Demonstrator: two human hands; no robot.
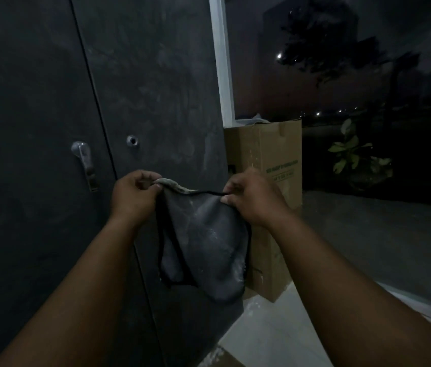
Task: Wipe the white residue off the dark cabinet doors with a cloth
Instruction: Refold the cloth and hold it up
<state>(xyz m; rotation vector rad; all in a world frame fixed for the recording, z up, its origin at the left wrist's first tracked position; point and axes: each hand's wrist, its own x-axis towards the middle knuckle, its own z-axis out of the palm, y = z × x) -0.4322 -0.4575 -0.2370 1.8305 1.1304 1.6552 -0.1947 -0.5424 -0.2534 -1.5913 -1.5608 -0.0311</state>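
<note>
A grey cloth (203, 245) with a dark hem and white dusty marks hangs between my two hands in front of the dark cabinet. My left hand (133, 192) pinches its top left corner. My right hand (251, 194) pinches the top right edge. Behind the cloth stands the right cabinet door (150, 83), smeared with faint white residue and fitted with a round keyhole (132, 141). The left cabinet door (29, 107) carries a metal lever handle (86, 161).
A tall cardboard box (269, 160) stands right of the cabinet, against a white window frame (222, 62). Dark glass beyond it shows a plant (351, 152) outside. Pale floor (275, 332) lies at the lower right, with another cardboard corner (222, 358) at the bottom edge.
</note>
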